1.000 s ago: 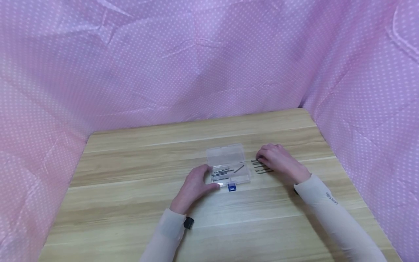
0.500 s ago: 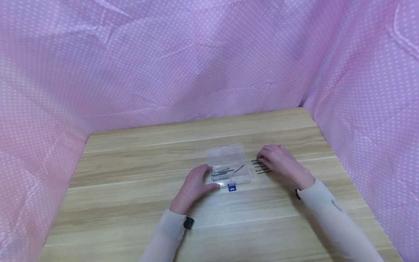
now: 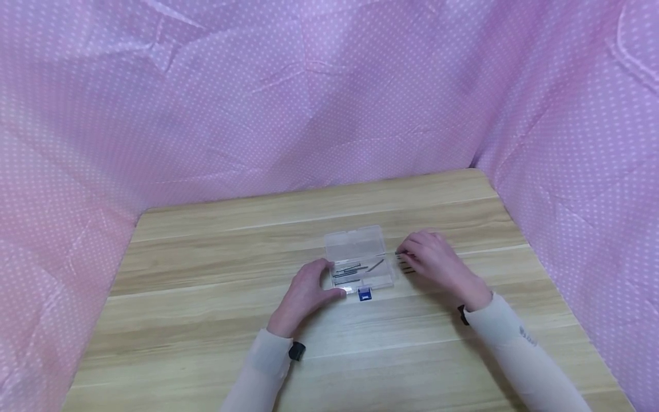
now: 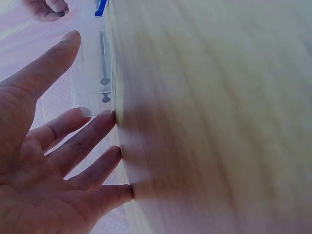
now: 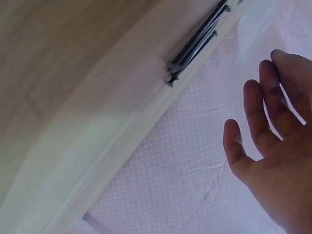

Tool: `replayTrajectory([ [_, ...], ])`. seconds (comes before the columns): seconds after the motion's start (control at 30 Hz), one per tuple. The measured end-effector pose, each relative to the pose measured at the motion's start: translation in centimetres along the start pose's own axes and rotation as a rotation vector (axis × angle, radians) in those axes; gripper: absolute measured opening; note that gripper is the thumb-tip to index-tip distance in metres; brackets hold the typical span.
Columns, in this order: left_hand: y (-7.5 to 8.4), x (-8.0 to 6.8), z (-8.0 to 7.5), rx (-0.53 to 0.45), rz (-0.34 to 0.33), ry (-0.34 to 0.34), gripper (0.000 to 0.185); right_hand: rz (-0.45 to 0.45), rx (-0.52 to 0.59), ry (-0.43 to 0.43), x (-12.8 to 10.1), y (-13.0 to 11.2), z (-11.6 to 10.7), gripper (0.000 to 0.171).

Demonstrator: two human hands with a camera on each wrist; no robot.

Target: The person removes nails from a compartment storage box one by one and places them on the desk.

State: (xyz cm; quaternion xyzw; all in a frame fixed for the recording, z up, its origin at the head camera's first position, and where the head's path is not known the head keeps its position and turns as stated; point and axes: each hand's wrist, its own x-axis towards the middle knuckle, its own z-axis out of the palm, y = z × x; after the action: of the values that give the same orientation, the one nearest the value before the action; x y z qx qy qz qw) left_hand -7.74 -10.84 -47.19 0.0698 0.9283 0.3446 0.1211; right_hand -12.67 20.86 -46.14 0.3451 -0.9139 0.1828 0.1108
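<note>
My left hand (image 3: 309, 285) holds the left end of an open clear plastic box (image 3: 378, 281), thumb at its front edge and forefinger at its rear. Its other fingertips rest on the wood in the left wrist view. Inside the box lie several metal nails (image 3: 347, 274). To the right of the box my right hand (image 3: 432, 260) is just over a row of loose nails (image 3: 409, 271), partly covering them. Its thumb and fingertips come together, and a dark tip, apparently of a nail, shows at them; most of it is hidden. The right wrist view shows nails (image 5: 195, 44) lying on the wood.
The box's clear lid (image 3: 355, 243) lies folded back behind it, and a blue latch (image 3: 364, 294) sticks out in front. Everything is on a wooden table (image 3: 221, 274). A pink dotted cloth (image 3: 231, 103) hangs around its back and sides.
My right hand has shifted slightly left toward the box and now covers more of the loose nails. The left hand and the box have stayed in place.
</note>
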Motion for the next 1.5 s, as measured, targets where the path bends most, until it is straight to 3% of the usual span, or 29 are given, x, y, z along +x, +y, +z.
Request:
replayTrajectory([
  [0.17, 0.0, 0.0, 0.0, -0.003, 0.004, 0.004, 0.066, 0.007, 0.027, 0.008, 0.1, -0.9, 0.0, 0.017],
  [0.8, 0.1, 0.0, 0.0, 0.003, 0.019, 0.011, 0.063, -0.110, 0.050, 0.080, 1.5, -3.7, 0.9, 0.015],
  [1.5, -0.1, 0.1, 0.1, -0.005, 0.026, 0.011, 0.060, -0.075, 0.076, -0.103, 3.1, -5.7, 2.3, 0.013],
])
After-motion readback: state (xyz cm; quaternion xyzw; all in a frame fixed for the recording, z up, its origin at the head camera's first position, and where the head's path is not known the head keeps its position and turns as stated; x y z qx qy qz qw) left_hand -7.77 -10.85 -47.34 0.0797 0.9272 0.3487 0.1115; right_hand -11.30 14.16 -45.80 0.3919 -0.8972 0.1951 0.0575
